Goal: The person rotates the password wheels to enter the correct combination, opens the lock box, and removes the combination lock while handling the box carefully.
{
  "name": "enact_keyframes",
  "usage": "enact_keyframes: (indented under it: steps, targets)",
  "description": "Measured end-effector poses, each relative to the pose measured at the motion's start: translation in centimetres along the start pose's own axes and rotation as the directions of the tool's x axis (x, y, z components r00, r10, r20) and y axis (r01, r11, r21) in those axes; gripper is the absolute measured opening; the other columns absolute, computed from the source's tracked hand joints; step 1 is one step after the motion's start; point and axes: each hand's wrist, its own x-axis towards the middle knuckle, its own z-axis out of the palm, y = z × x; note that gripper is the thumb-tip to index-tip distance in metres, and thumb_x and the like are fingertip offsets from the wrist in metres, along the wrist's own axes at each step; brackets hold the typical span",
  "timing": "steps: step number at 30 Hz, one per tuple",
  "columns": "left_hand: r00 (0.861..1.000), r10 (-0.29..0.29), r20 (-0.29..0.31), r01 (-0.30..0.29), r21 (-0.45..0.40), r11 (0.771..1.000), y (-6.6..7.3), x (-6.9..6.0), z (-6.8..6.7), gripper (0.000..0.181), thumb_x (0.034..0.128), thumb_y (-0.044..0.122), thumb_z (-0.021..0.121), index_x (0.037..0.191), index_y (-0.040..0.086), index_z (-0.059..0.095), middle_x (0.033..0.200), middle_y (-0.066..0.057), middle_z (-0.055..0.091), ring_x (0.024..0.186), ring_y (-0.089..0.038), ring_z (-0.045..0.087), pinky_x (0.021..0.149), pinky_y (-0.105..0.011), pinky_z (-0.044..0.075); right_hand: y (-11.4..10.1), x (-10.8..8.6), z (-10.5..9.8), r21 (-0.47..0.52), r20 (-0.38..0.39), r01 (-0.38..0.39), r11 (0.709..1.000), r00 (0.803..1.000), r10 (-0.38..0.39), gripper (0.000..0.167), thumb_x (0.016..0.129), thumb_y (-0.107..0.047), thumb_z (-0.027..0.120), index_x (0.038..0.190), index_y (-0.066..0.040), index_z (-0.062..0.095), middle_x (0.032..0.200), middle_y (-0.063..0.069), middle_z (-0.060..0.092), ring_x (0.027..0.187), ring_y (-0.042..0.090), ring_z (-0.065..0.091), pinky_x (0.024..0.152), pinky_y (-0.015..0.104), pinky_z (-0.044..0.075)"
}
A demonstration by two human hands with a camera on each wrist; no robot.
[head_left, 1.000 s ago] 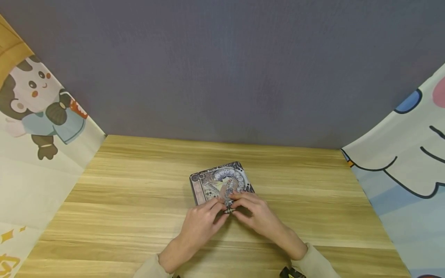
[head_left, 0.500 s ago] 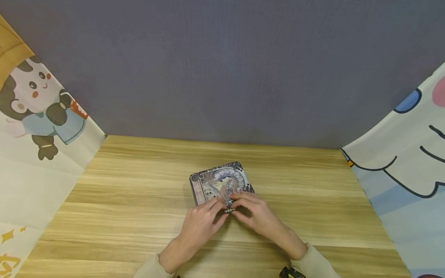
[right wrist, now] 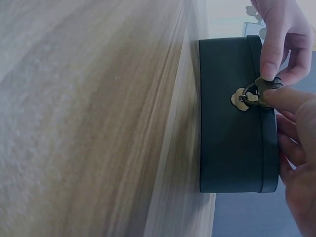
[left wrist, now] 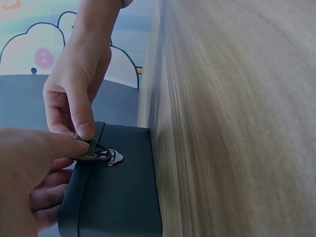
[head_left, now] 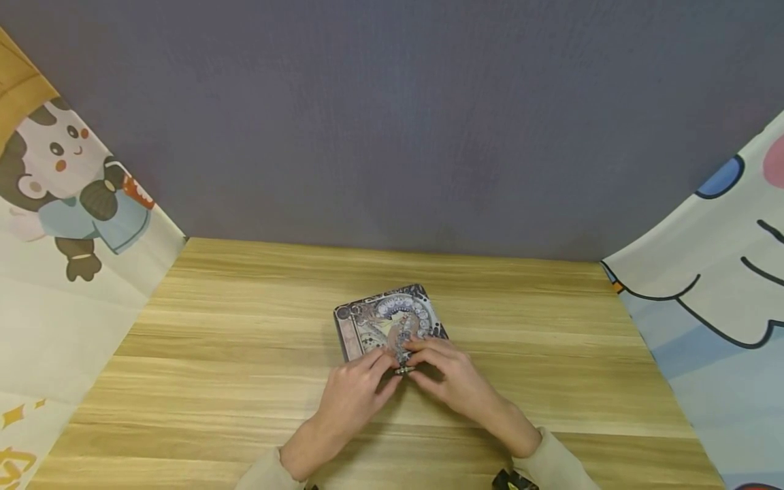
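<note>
A dark box (right wrist: 229, 148) with an ornate printed top (head_left: 380, 314) stands on the table. From a pale metal clasp plate (right wrist: 237, 101) on its front hangs a small bronze-coloured padlock (left wrist: 92, 150), its shackle passing through the clasp. My left hand (head_left: 354, 391) pinches one side of the padlock, the thumb lying on its face. On the other side my right hand (head_left: 458, 381) pinches it too, thumb against the body. Other fingers of both hands rest around the lid's front edge. In the right wrist view a ribbed part shows at the padlock's end. Most of the lock body is covered by the thumbs.
The wood-grain table (head_left: 233, 327) spreads around the box on all sides. A grey upright panel (head_left: 392, 136) borders its far edge. Cartoon-printed curtains stand at the left (head_left: 110, 272) and right (head_left: 735, 381).
</note>
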Motion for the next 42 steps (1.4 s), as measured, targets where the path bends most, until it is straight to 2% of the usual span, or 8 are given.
enact_keyframes:
  steps: [14, 23, 31, 38, 42]
  targets:
    - [1.0, -0.002, 0.003, 0.002, 0.008, 1.0, -0.07, -0.05, 0.0, 0.031, 0.0725, 0.019, 0.094, 0.094, 0.012, 0.072, 0.099, -0.001, 0.076, 0.081, -0.013, 0.075, 0.067, -0.022, 0.065, -0.01, 0.03, 0.01, -0.005, 0.005, -0.007, 1.0, 1.0, 0.007, 0.023, 0.079, -0.009, 0.085, 0.098, -0.01, 0.073, 0.121, 0.01, 0.074, 0.118, 0.031, 0.069, 0.105, 0.048, 0.057]
    - [1.0, -0.006, 0.006, 0.006, 0.01, 1.0, -0.12, 0.0, 0.05, 0.03, 0.0726, 0.019, 0.094, 0.094, 0.012, 0.074, 0.099, -0.002, 0.077, 0.082, -0.013, 0.076, 0.068, -0.022, 0.065, -0.01, 0.15, -0.01, -0.008, -0.014, 0.021, 1.0, 1.0, -0.021, 0.027, 0.076, -0.006, 0.087, 0.098, -0.009, 0.073, 0.12, 0.01, 0.074, 0.115, 0.032, 0.07, 0.103, 0.048, 0.058]
    - [1.0, -0.008, 0.008, 0.008, 0.013, 1.0, -0.09, -0.01, 0.01, 0.029, 0.0734, 0.021, 0.094, 0.094, 0.013, 0.075, 0.101, -0.003, 0.077, 0.084, -0.015, 0.077, 0.068, -0.023, 0.065, 0.08, 0.03, 0.08, -0.006, -0.008, 0.009, 1.0, 1.0, -0.009, 0.026, 0.076, -0.007, 0.088, 0.097, -0.009, 0.073, 0.12, 0.01, 0.074, 0.116, 0.032, 0.07, 0.104, 0.047, 0.057]
    - [1.0, -0.006, 0.008, 0.006, 0.009, 1.0, -0.05, -0.06, -0.02, 0.029, 0.0734, 0.021, 0.094, 0.094, 0.013, 0.075, 0.102, -0.003, 0.077, 0.084, -0.015, 0.077, 0.066, -0.022, 0.065, -0.03, -0.06, -0.04, 0.002, 0.015, -0.026, 1.0, 1.0, 0.026, 0.022, 0.08, -0.009, 0.085, 0.099, -0.01, 0.073, 0.121, 0.009, 0.074, 0.119, 0.03, 0.069, 0.108, 0.046, 0.055]
    - [1.0, -0.004, 0.006, 0.004, 0.004, 1.0, -0.06, -0.06, 0.01, 0.03, 0.0734, 0.021, 0.094, 0.094, 0.012, 0.075, 0.101, -0.003, 0.077, 0.084, -0.014, 0.076, 0.065, -0.022, 0.064, 0.01, -0.09, 0.0, -0.004, 0.005, -0.007, 1.0, 1.0, 0.007, 0.024, 0.078, -0.008, 0.086, 0.099, -0.01, 0.073, 0.121, 0.01, 0.074, 0.117, 0.031, 0.07, 0.105, 0.048, 0.057]
